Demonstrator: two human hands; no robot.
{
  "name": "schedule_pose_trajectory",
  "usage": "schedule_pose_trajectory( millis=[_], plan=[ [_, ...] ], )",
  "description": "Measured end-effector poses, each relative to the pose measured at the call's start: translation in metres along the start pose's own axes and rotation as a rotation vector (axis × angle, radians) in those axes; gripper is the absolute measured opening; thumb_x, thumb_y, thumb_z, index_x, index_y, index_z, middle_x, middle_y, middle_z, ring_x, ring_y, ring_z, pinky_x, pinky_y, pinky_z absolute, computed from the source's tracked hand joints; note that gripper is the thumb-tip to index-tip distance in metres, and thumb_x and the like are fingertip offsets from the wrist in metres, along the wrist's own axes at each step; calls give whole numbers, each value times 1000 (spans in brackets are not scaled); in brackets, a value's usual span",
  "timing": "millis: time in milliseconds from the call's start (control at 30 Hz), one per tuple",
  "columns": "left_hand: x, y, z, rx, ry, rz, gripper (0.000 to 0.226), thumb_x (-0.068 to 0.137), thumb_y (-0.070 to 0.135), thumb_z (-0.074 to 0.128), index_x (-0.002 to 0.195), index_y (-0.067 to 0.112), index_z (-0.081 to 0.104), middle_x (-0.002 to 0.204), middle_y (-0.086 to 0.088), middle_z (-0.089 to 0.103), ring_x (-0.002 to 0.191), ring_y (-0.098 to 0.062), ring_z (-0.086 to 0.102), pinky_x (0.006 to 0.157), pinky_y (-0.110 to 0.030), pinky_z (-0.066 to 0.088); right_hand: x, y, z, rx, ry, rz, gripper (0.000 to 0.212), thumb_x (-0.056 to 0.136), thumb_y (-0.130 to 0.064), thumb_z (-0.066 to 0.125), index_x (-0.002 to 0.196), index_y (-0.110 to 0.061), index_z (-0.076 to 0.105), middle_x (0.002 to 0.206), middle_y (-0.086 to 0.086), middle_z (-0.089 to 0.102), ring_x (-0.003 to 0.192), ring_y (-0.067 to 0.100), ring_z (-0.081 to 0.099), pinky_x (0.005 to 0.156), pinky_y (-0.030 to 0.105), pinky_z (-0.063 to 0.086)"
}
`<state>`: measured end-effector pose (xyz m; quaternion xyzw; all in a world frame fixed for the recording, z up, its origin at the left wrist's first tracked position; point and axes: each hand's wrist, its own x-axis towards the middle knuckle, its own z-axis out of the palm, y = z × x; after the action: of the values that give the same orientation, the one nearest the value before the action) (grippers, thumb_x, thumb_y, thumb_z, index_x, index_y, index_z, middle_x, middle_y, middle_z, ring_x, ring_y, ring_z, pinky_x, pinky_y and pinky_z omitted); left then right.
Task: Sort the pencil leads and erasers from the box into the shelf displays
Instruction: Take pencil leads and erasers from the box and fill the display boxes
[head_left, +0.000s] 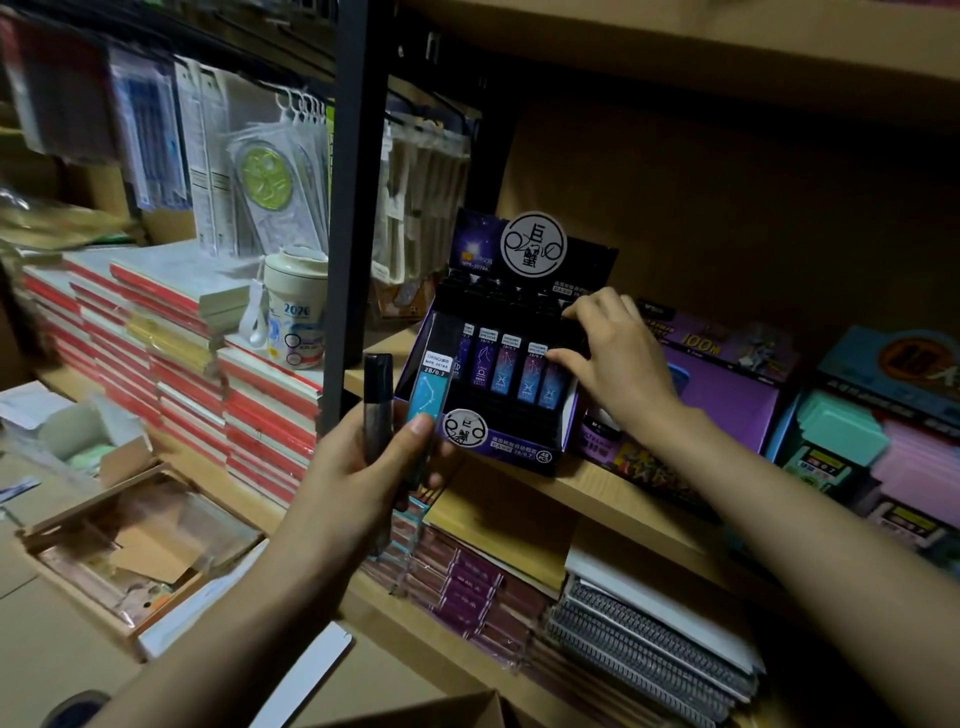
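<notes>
Clutching two lead cases (428, 384), teal and dark, left grip (353, 483) sits at 7 o'clock of display box (514, 449) on shelf (582, 491). Right grip (618, 364) curls over its 3 o'clock end; cannot tell what it holds.

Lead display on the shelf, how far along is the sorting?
Partly done: a row of lead cases already stands in the display. In hand: the left hand holds two more cases, while the right hand works at the row's right end. Left: those two, plus whatever remains in the box; its contents are unclear.
</notes>
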<state>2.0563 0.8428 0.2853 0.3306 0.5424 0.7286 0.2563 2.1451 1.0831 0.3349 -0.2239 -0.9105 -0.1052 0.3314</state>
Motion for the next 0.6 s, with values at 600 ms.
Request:
schedule_pose_trajectory(
  millis=[600],
  plan=[
    [-17, -10, 11, 66, -167, -50, 26, 77, 35, 54, 100, 21, 57, 85, -1, 72, 69, -11, 65, 66, -31, 55, -53, -82, -42, 1286, -329, 463, 8, 93, -24, 56, 91, -19, 62, 78, -7, 68, 74, 7, 63, 57, 17, 47]
  ],
)
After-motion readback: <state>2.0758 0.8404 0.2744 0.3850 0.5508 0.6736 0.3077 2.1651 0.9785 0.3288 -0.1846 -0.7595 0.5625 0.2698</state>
